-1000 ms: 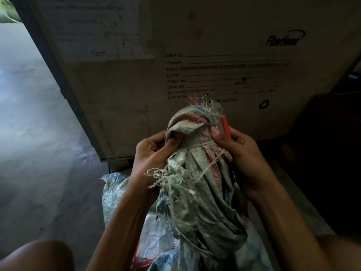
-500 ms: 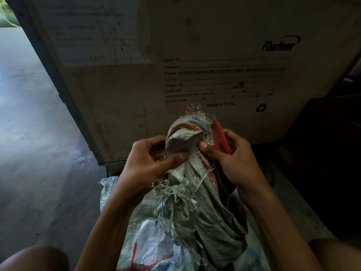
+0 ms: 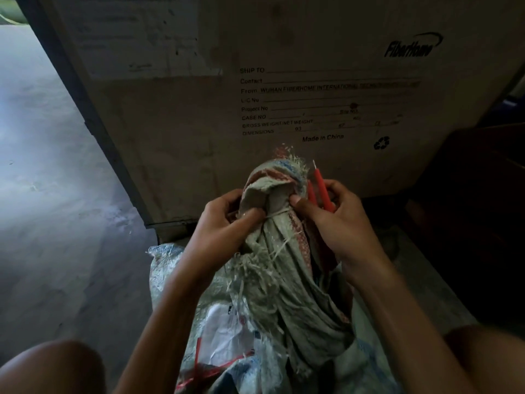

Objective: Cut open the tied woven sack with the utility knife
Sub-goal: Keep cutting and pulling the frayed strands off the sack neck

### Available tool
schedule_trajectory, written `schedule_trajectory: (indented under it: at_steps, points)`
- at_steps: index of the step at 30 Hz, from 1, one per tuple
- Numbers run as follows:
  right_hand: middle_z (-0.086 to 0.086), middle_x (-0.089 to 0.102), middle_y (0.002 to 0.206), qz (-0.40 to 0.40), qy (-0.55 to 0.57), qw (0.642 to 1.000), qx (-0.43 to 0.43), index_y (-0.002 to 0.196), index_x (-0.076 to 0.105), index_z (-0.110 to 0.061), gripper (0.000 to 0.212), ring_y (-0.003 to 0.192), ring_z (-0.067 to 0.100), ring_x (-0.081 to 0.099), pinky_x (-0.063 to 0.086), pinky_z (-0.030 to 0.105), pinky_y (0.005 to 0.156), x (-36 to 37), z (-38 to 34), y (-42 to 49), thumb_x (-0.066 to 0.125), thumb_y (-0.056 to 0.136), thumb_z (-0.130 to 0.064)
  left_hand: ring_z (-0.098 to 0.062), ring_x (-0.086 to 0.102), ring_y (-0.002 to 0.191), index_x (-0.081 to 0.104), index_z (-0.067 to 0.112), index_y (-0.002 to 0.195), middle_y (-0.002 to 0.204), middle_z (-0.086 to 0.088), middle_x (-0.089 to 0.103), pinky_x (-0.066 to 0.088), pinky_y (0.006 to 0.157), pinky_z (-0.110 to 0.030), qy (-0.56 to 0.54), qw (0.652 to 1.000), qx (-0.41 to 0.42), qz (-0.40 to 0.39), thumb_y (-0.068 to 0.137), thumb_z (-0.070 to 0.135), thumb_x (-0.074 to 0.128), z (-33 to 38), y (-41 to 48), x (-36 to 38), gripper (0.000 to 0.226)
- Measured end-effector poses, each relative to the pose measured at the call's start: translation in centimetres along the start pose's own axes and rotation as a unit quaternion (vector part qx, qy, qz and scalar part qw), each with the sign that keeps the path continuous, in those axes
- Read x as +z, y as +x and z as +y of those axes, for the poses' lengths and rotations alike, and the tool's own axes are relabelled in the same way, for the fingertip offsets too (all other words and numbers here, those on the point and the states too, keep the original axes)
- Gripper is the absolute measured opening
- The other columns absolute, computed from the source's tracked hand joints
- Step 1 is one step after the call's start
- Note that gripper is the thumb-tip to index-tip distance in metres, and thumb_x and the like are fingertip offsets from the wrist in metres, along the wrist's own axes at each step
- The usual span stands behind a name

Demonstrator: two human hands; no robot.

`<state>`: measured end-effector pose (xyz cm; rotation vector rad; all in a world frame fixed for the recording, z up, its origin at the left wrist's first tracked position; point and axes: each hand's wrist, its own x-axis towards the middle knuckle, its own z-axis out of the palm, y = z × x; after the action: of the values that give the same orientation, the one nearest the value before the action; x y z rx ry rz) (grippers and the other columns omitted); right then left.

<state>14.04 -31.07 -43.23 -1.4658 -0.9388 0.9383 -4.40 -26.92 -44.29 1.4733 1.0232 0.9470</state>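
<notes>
In front of a large printed cardboard carton (image 3: 255, 95), on a concrete floor (image 3: 56, 194), the woven sack (image 3: 272, 265) stands upright between the person's knees. Its mouth is gathered into a bunched neck.

Findings:
- The tie (image 3: 277, 218), a pale cord, is wrapped tight round the neck and looks intact. No cut or opening is visible in the fabric, only loose frayed strands hanging below the neck.
- The left hand (image 3: 224, 223) grips the neck from the left, its fingers curled round the bunched cloth and its thumb pressed just beside the cord.
- The right hand (image 3: 338, 220) holds the red utility knife (image 3: 321, 186) in curled fingers, while its thumb presses the sack just above the cord.
- The knife stands nearly upright beside the frayed top of the sack, tip pointing up and away from the tie. It is not touching the cord.
- A thin pale tip shows at the upper end of the knife. In this dim view it is probably an extended blade, but that cannot be confirmed.
- A second sack (image 3: 227, 331), white with red marking, lies underneath.

Assessment: the sack is steadied and the tool is in hand, so preparation appears complete. The cutting itself has not begun. What is left is to bring the edge to the cord or the neck, sever it, and open the mouth.
</notes>
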Motion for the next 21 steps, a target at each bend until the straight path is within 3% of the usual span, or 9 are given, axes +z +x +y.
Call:
schedule_trajectory:
  at_steps: [3,6,8,10,14,17,19,21]
  points:
    - [-0.007,0.076,0.094,0.020,0.025,0.999,-0.007,0.111,0.066,-0.027,0.036,0.077,0.003,0.075,0.055,0.015,0.058,0.0,-0.3,0.1,0.083,0.080,-0.033,-0.012,0.078,0.085,0.072,0.025,0.108,0.095,0.002,0.080,0.059,0.066,-0.023,-0.005,1.000,0.010,0.021,0.087,0.041,0.073,0.1,0.2,0.3,0.026]
    - [-0.008,0.076,0.093,-0.009,0.009,0.999,-0.037,0.110,0.067,-0.029,0.037,0.078,-0.001,0.074,0.054,0.011,0.057,-0.3,-0.8,-0.2,0.083,0.078,-0.039,-0.008,0.074,0.071,0.069,0.025,0.098,0.081,0.006,0.077,0.055,0.058,-0.025,0.028,0.994,0.081,0.064,0.082,0.064,0.068,0.7,0.0,0.8,0.042]
    - [-0.014,0.077,0.093,-0.028,-0.008,0.997,-0.067,0.108,0.069,-0.030,0.038,0.080,-0.002,0.074,0.055,0.011,0.061,-0.2,-1.1,-0.8,0.083,0.076,-0.044,-0.015,0.065,0.059,0.067,0.015,0.088,0.070,0.000,0.070,0.050,0.050,-0.034,0.025,0.988,0.112,0.108,0.087,0.065,0.062,0.8,0.1,1.2,0.050]
    - [-0.015,0.079,0.091,-0.045,-0.019,0.995,-0.084,0.108,0.072,-0.028,0.037,0.080,0.001,0.076,0.057,0.013,0.063,0.0,-1.2,-1.1,0.083,0.077,-0.044,-0.035,0.057,0.057,0.066,0.001,0.081,0.069,-0.020,0.065,0.047,0.048,-0.046,0.031,0.981,0.116,0.152,0.090,0.064,0.059,0.8,0.2,1.3,0.064]
    - [-0.006,0.080,0.089,-0.076,-0.050,0.992,-0.083,0.110,0.074,-0.023,0.034,0.080,0.007,0.077,0.061,0.025,0.070,0.3,-1.2,-1.3,0.080,0.081,-0.039,-0.034,0.053,0.050,0.065,-0.007,0.073,0.067,-0.031,0.062,0.048,0.046,-0.051,0.128,0.966,0.118,0.190,0.094,0.060,0.054,0.8,0.4,0.7,0.071]
    - [-0.011,0.073,0.074,-0.110,-0.035,0.990,-0.085,0.103,0.075,-0.020,0.024,0.072,0.002,0.071,0.057,0.020,0.068,0.2,-1.2,-1.2,0.079,0.083,-0.033,-0.042,0.055,0.050,0.065,-0.014,0.076,0.069,-0.038,0.062,0.048,0.046,-0.056,0.107,0.973,0.125,0.159,0.098,0.049,0.054,1.0,0.7,-0.7,0.068]
    - [-0.010,0.062,0.066,-0.115,-0.026,0.989,-0.085,0.095,0.075,-0.018,0.019,0.067,0.002,0.064,0.055,0.018,0.068,0.4,-1.1,-1.1,0.079,0.083,-0.033,-0.032,0.054,0.054,0.067,-0.016,0.081,0.073,-0.042,0.062,0.046,0.043,-0.049,0.043,0.983,0.129,0.122,0.099,0.043,0.055,1.1,0.6,-1.2,0.063]
    - [-0.010,0.067,0.063,-0.102,-0.001,0.991,-0.084,0.091,0.075,-0.020,0.012,0.065,0.000,0.067,0.053,0.013,0.065,0.8,-0.9,-1.3,0.079,0.084,-0.029,-0.028,0.056,0.059,0.071,-0.009,0.081,0.073,-0.039,0.063,0.046,0.048,-0.035,-0.015,0.989,0.110,0.096,0.096,0.047,0.055,1.1,0.4,-1.2,0.060]
